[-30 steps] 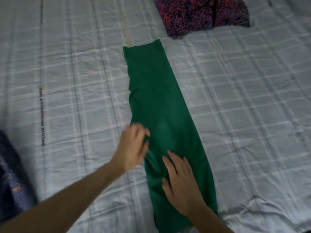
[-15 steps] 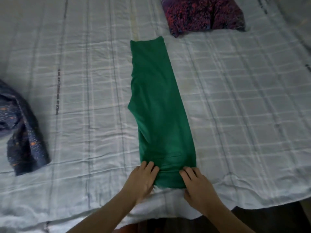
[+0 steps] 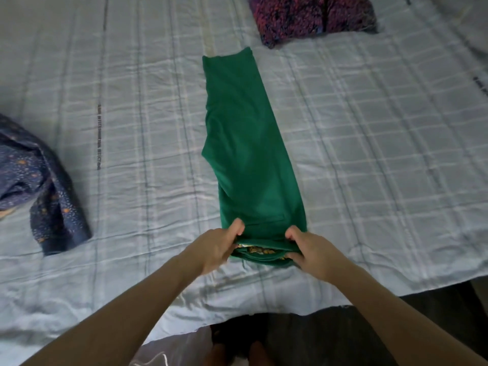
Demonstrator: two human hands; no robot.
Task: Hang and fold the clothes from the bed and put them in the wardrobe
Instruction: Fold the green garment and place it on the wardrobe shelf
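Green, soft and limp, the folded garment (image 3: 245,143) sags on the bed (image 3: 369,154), so each hand, left (image 3: 214,247) and right (image 3: 314,250), pinches a near corner of it.

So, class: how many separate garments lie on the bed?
3: long green cloth garment, centre, both hands gripping its near end; dark blue speckled one, left; purple-red patterned one, top. Others may be off-frame.

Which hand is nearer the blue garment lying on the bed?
Left. The left hand grips the green garment's near left corner, toward the blue garment; the right hand grips the far corner.
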